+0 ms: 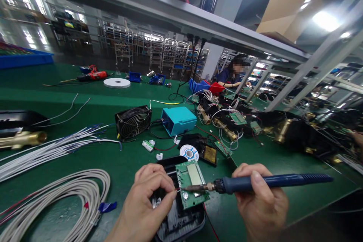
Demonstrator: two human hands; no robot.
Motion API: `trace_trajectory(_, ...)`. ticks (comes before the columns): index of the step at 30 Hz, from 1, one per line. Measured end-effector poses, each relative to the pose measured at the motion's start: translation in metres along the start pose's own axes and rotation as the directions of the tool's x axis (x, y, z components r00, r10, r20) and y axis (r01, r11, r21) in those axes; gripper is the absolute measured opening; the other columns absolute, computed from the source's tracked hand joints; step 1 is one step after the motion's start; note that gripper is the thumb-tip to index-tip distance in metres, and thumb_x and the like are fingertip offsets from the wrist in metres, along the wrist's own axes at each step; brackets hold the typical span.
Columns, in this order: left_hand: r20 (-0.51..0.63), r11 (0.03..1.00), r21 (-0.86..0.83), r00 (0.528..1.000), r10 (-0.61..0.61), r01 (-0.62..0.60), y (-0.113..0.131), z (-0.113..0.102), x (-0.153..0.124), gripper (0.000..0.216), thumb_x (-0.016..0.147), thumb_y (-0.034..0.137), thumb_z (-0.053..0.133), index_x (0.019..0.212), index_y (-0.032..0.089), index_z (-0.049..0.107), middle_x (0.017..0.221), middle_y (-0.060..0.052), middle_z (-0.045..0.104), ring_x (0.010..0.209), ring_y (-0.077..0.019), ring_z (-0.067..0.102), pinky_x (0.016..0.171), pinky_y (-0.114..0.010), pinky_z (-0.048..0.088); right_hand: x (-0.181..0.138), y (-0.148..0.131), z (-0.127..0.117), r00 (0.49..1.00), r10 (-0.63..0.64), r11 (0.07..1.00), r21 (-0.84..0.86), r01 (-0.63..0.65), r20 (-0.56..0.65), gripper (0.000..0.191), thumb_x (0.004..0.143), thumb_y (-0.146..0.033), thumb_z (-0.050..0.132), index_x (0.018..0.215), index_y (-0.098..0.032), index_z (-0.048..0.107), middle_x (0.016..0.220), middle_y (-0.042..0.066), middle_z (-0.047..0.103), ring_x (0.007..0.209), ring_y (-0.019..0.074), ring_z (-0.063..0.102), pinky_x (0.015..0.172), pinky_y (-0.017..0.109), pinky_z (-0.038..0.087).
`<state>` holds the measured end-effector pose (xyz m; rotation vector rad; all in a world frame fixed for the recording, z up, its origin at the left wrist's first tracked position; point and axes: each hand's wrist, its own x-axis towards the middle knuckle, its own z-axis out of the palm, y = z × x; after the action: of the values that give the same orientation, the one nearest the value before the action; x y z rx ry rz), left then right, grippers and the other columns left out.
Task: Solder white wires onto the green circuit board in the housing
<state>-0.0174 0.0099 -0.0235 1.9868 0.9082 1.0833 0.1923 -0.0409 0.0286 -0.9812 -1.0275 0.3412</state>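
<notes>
Head view: circuit board (193,183) btwn hands, left hand (147,200) pinching wire, right hand (261,200) gripping soldering iron (255,183).

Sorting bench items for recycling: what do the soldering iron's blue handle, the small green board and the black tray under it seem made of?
Blue soldering iron handle, in the right hand: likely matte rubbery plastic, with a ribbed end. Small green circuit board, steadied by the left hand: probably fibreglass laminate with shiny metal pads. Black tray: apparently moulded plastic with a slight sheen.
</notes>
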Motion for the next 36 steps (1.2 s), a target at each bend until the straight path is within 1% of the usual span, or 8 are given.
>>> trace_trajectory(3,0.013,0.999,-0.004,0.999,-0.035,0.035,-0.0005,0.0000,-0.0014,0.017,0.085,0.021,0.059,0.069,0.023,0.063,0.078,0.001,0.069,0.090,-0.0222,0.058,0.088,-0.041,0.038,-0.0005,0.0018,-0.0003,1.000,-0.010,1.000,-0.017,0.010,-0.006,0.027,0.087,-0.032,0.061,0.064,-0.018,0.063,0.055,0.000,0.053,0.039,0.0105,0.046,0.030,0.017,0.035)
trace_trajectory(6,-0.006,0.998,-0.024,0.999,-0.053,0.053,0.0006,0.0003,-0.0015,0.017,0.084,0.021,0.059,0.067,0.023,0.063,0.076,0.002,0.068,0.089,-0.0217,0.058,0.088,-0.041,0.037,-0.0015,0.0035,-0.0022,1.000,-0.009,0.999,-0.034,0.009,0.016,0.028,0.089,-0.032,0.058,0.066,-0.018,0.063,0.057,0.000,0.054,0.040,0.0104,0.046,0.030,0.017,0.036)
trace_trajectory(12,-0.014,0.997,-0.054,0.998,-0.061,0.061,0.0034,0.0009,-0.0002,0.017,0.083,0.022,0.059,0.067,0.023,0.063,0.076,0.002,0.068,0.089,-0.0214,0.057,0.088,-0.040,0.036,-0.0024,0.0050,-0.0033,0.999,-0.006,0.998,-0.070,0.008,0.033,0.029,0.090,-0.033,0.056,0.067,-0.017,0.061,0.058,0.000,0.053,0.040,0.0102,0.046,0.031,0.018,0.037)
trace_trajectory(25,-0.025,0.998,-0.051,0.999,-0.048,0.047,0.0013,0.0022,-0.0002,0.017,0.082,0.020,0.060,0.066,0.023,0.062,0.075,0.003,0.067,0.088,-0.0202,0.057,0.087,-0.038,0.036,-0.0033,0.0034,-0.0015,1.000,0.002,1.000,-0.030,-0.002,0.027,0.028,0.089,-0.033,0.059,0.065,-0.018,0.062,0.055,-0.001,0.053,0.039,0.0096,0.045,0.031,0.016,0.036)
trace_trajectory(28,-0.025,0.998,-0.051,0.999,-0.045,0.044,0.0005,0.0028,-0.0005,0.017,0.083,0.020,0.060,0.066,0.023,0.062,0.075,0.003,0.067,0.089,-0.0202,0.057,0.087,-0.038,0.036,-0.0018,0.0028,-0.0009,1.000,0.020,0.999,-0.026,-0.020,-0.001,0.029,0.087,-0.034,0.061,0.063,-0.017,0.062,0.055,0.000,0.054,0.041,0.0107,0.048,0.031,0.017,0.038)
trace_trajectory(31,-0.022,0.998,-0.049,0.999,-0.049,0.048,-0.0001,0.0025,-0.0009,0.016,0.083,0.021,0.061,0.067,0.024,0.062,0.075,0.003,0.068,0.090,-0.0203,0.057,0.087,-0.038,0.036,-0.0002,0.0023,0.0003,0.996,0.025,1.000,0.008,-0.025,-0.084,0.029,0.084,-0.035,0.064,0.062,-0.017,0.062,0.056,0.000,0.055,0.042,0.0105,0.050,0.031,0.016,0.038)
trace_trajectory(34,-0.032,0.998,-0.047,0.999,-0.043,0.041,0.0007,0.0020,-0.0006,0.016,0.083,0.021,0.061,0.067,0.024,0.063,0.075,0.003,0.068,0.090,-0.0205,0.057,0.087,-0.038,0.037,0.0017,0.0041,0.0031,0.989,-0.001,0.999,0.044,0.008,-0.150,0.027,0.084,-0.036,0.065,0.064,-0.017,0.065,0.057,-0.001,0.058,0.039,0.0097,0.051,0.030,0.017,0.038)
trace_trajectory(36,-0.040,0.998,-0.044,0.998,-0.040,0.039,0.0014,0.0020,-0.0002,0.016,0.082,0.020,0.061,0.067,0.024,0.063,0.075,0.003,0.068,0.090,-0.0207,0.058,0.087,-0.038,0.038,0.0041,0.0070,0.0046,0.990,-0.010,0.998,0.060,0.018,-0.142,0.026,0.085,-0.037,0.066,0.069,-0.017,0.067,0.059,-0.001,0.060,0.038,0.0104,0.054,0.032,0.018,0.042)
